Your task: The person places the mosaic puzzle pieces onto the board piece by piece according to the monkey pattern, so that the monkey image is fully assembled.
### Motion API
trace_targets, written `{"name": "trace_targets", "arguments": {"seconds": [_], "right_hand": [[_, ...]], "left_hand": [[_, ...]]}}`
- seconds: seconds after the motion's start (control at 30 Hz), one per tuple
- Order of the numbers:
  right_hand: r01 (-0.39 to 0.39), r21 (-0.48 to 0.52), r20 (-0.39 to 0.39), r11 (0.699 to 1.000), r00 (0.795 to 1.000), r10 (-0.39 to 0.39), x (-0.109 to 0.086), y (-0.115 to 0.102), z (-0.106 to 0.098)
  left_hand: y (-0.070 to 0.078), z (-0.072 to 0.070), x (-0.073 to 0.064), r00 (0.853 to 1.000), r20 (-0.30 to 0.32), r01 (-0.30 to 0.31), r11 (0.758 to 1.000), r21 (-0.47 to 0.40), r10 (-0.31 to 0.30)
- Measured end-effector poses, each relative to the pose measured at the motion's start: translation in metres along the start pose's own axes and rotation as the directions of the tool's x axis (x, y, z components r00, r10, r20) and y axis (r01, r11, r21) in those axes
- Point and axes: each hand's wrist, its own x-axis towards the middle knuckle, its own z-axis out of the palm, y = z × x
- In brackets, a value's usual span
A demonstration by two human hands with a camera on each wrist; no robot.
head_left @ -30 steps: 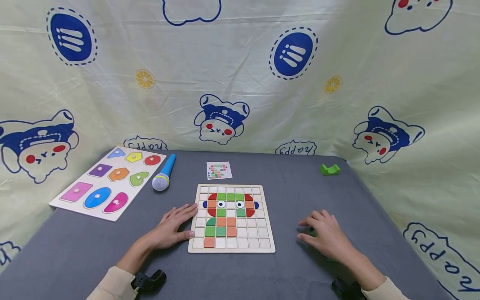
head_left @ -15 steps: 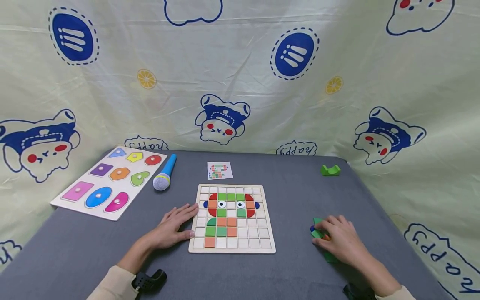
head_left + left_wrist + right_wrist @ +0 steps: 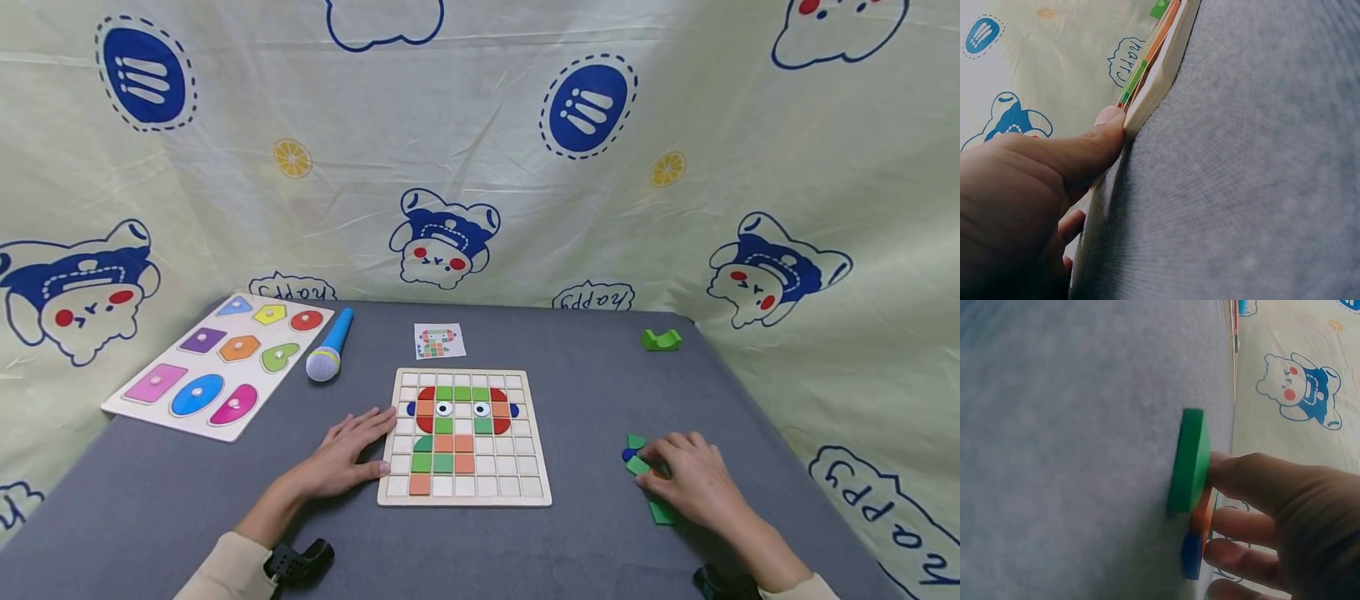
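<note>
In the head view, my left hand [image 3: 348, 454] rests along the left edge of a square wooden grid board [image 3: 517, 496], fingers extended. Its thumb touches the board's corner in the left wrist view. Coloured tiles on the board form a figure with two round eyes. To the right, my right hand [image 3: 690, 479] reaches over a small pile of pieces, thumb and fingers spread apart. A green tile [image 3: 637, 466], a blue piece [image 3: 629, 455] and another green piece [image 3: 662, 512] show around its fingertips. An orange piece [image 3: 1202, 512] lies by its fingers, partly hidden.
A printed pattern card [image 3: 439, 341] lies behind the board. At the left are a toy microphone [image 3: 328, 346] and a shape puzzle board [image 3: 176, 346]. A green curved block [image 3: 661, 340] stands at the back right. A printed cloth hangs behind the table.
My right hand has moved right and toward me, from beside the board's right side onto the pile, uncovering several pieces. The left hand and the board have stayed put.
</note>
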Motion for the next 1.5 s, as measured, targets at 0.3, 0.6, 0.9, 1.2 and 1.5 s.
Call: {"name": "trace_targets", "arguments": {"seconds": [0.3, 0.6, 0.9, 1.2, 1.5], "right_hand": [[0.011, 0.008, 0.017, 1.0, 1.0, -0.011, 0.0, 0.0, 0.0], [0.115, 0.029, -0.027, 0.993, 0.993, -0.114, 0.004, -0.028, -0.002], [0.305, 0.043, -0.035, 0.951, 0.952, -0.304, 0.017, -0.091, 0.01], [0.465, 0.1, -0.006, 0.88, 0.884, -0.467, 0.032, -0.149, 0.017], [0.569, 0.073, -0.013, 0.819, 0.822, -0.57, 0.043, -0.192, 0.026]], "left_hand": [[0.0, 0.0, -0.001, 1.0, -0.007, -0.011, 1.0, 0.0, 0.011], [-0.001, 0.0, 0.0, 1.0, -0.003, -0.006, 1.0, 0.003, 0.006], [-0.002, 0.0, 0.0, 1.0, -0.004, -0.008, 1.0, 0.013, 0.008], [-0.004, 0.001, 0.001, 1.0, -0.001, 0.003, 1.0, 0.011, -0.003], [-0.003, 0.001, 0.002, 1.0, 0.002, 0.007, 1.0, 0.005, -0.007]]}}
